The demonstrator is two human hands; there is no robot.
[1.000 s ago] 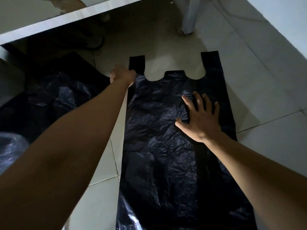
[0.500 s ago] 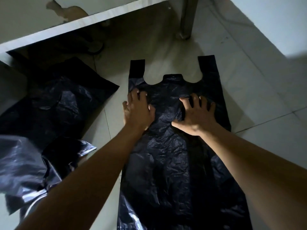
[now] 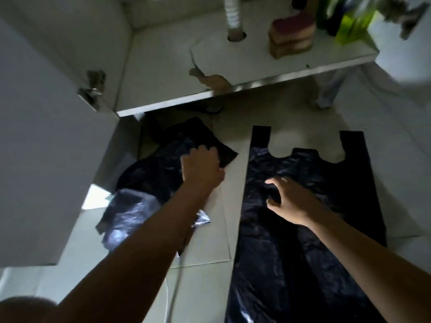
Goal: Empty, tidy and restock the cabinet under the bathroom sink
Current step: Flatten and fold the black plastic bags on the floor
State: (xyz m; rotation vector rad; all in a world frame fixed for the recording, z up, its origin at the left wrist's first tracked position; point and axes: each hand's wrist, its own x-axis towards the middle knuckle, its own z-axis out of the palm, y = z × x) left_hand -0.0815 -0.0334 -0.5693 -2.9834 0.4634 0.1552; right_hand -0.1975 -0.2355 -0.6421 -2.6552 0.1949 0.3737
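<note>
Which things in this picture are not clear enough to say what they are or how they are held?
Head view only.
Green items in the cabinet: motion blur, kind unreadable.
Left hand: fingers curl behind it, so its grip on the crumpled bags is uncertain.
Crumpled bags, left part: hidden behind the cabinet door.
Flat bag, lower end: cut by the frame edge.

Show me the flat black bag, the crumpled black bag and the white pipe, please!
flat black bag (image 3: 268, 264), head view, on its crinkled middle, left of the arm.
crumpled black bag (image 3: 161, 173), head view, on its dark upper part.
white pipe (image 3: 234, 17), head view, on its ribbed side.
</note>
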